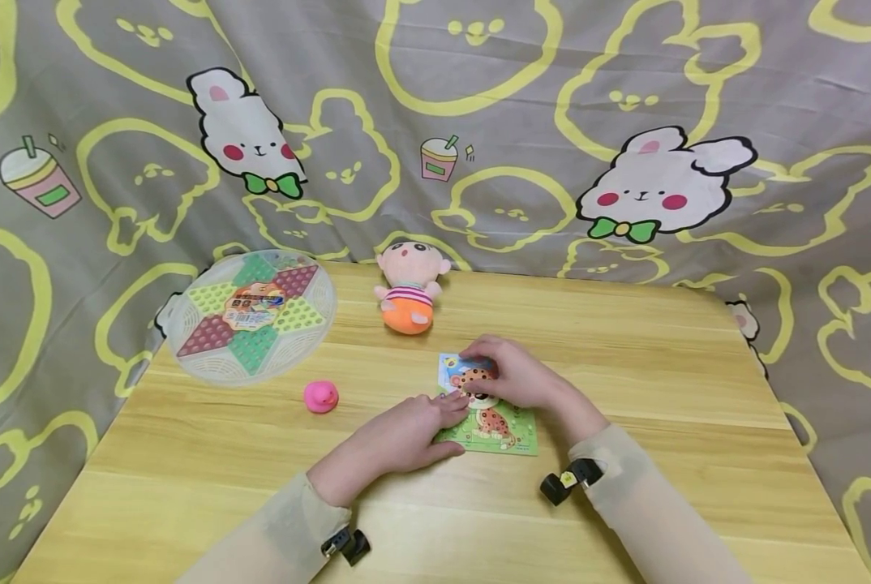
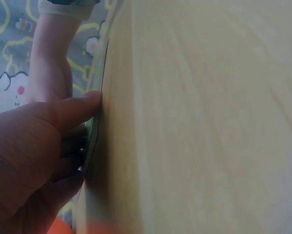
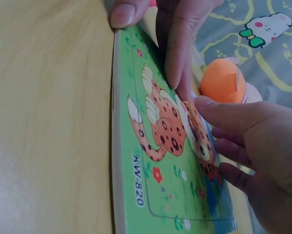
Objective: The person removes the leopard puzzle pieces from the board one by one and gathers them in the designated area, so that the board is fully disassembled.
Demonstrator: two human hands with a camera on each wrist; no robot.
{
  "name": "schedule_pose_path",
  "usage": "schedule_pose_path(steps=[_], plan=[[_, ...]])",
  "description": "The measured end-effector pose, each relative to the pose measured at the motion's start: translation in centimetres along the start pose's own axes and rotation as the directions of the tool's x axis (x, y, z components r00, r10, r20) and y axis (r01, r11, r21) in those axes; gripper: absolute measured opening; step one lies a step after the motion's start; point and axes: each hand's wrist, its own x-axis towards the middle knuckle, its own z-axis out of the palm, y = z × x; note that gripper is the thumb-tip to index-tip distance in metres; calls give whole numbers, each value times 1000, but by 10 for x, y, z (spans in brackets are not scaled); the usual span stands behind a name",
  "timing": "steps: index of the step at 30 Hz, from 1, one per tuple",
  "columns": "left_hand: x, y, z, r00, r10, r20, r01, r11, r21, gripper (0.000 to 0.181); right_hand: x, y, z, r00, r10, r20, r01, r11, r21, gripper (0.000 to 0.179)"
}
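Note:
A thin, square leopard picture board [image 1: 512, 438], like a tray puzzle, lies on the table in front of me. Its green edge carries the print KW-820 in the right wrist view. My left hand [image 1: 414, 430] reaches in from the left, its extended fingers resting on the picture and its thumb [image 3: 124, 14] at the near edge. From the right, my right hand [image 1: 519, 375] arches over the upper part, thumb and fingertips at the leopard's head [image 3: 200, 131]. I cannot tell whether they pinch a piece there.
A pink rubber duck [image 1: 322, 397] sits left of the board. Behind it lies a round star-patterned game board [image 1: 253, 341]. A plush doll [image 1: 409, 296] in orange trousers lies near the back edge, by the patterned curtain [image 1: 516, 130]. Wooden tabletop [image 1: 669, 373] extends to the right.

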Motion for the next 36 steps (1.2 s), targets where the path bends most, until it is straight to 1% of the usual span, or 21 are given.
schedule_pose_path(steps=[4, 10, 17, 22, 28, 31, 36], plan=[[0, 1, -1, 1000, -16, 11, 16, 1000, 8, 59, 5, 0, 3, 1000, -21, 0, 21, 1000, -6, 44], [-1, 2, -2, 1000, -14, 14, 14, 1000, 14, 60, 8, -3, 6, 999, -36, -5, 36, 999, -28, 43], [1, 1, -2, 1000, 2, 3, -2, 1000, 6, 59, 10, -8, 7, 998, -36, 54, 39, 997, -64, 43], [0, 1, -2, 1000, 0, 9, 0, 1000, 5, 59, 14, -9, 8, 997, -35, 70, 41, 996, -75, 41], [0, 1, -3, 1000, 1, 10, -1, 1000, 29, 59, 16, -8, 7, 993, -90, 74, 98, 989, -108, 40], [0, 2, -4, 1000, -5, 13, 5, 1000, 25, 59, 18, -10, 6, 993, -81, 84, 91, 988, -126, 37], [1, 2, -4, 1000, -12, 22, 11, 1000, 28, 60, 23, -10, 7, 994, -39, 102, 53, 989, -137, 34]])
